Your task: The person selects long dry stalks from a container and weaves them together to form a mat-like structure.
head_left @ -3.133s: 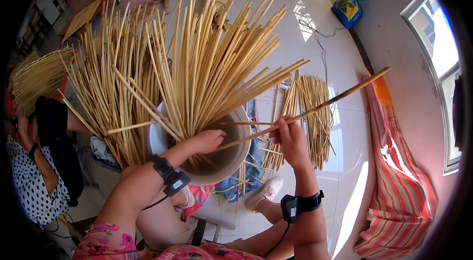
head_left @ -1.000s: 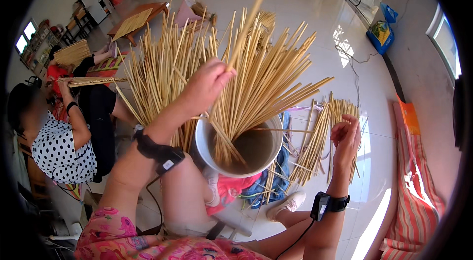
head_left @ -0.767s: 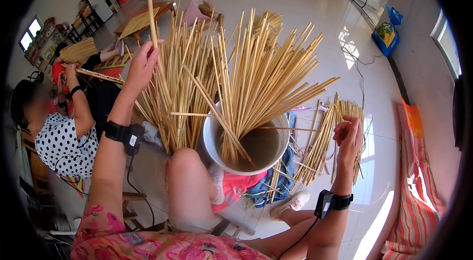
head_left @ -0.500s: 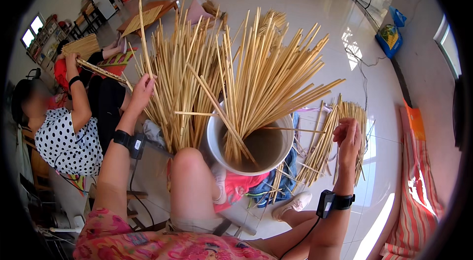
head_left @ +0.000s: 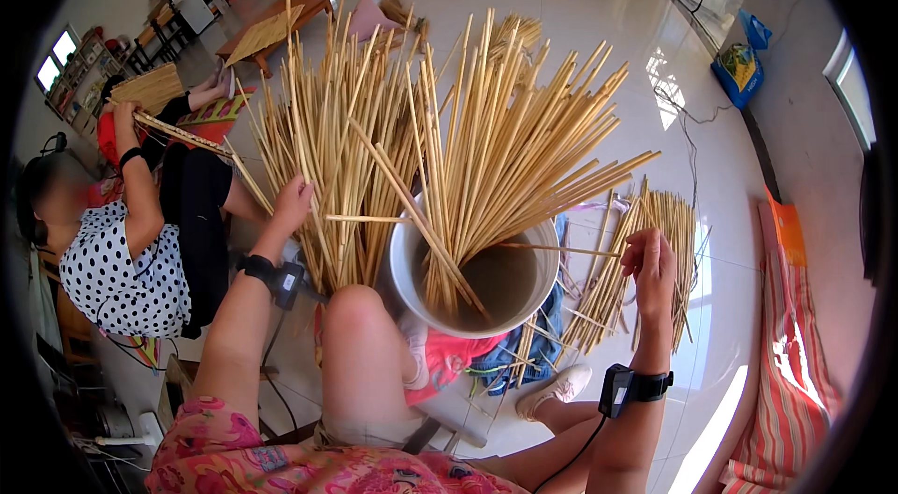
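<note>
Sorting of stalks point(head_left: 538, 143) is apparently in progress; left hand point(head_left: 294, 202) is seen at left bundle point(head_left: 355, 138), right hand point(head_left: 652, 262) curled; neither grip's closure can be told; clean release seems next required.

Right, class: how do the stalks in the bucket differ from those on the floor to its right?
The bucket stalks stand leaning; the floor stalks lie flat. The bucket stalks fan widely upward; the floor stalks lie roughly side by side. Both are thin and straw-coloured.
</note>
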Demonstrator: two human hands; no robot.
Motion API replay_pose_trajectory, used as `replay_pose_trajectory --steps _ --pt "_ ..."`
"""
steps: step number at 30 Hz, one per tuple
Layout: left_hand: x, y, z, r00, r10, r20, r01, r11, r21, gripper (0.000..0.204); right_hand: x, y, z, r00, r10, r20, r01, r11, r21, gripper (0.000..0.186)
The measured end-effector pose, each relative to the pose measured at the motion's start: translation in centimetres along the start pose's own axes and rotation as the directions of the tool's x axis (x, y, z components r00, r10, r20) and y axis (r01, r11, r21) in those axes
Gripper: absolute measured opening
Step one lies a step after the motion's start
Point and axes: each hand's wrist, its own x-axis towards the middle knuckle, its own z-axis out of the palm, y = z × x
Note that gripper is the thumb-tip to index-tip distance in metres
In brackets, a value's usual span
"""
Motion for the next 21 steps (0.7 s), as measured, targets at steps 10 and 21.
replay_pose_trajectory --steps 10,21 --pt "1.5 2.7 -3.8 0.994 0.082 -0.068 -0.085 0.996 -0.042 0.022 0.0 0.1 0.3 0.999 0.036 0.032 -0.034 0.998 -0.058 0.046" --pt "5.7 4.2 -5.5 0.953 0.211 -0.217 -0.218 0.976 -0.007 0.026 0.0 0.2 0.8 0.999 0.027 0.047 -0.023 0.997 -0.074 0.046"
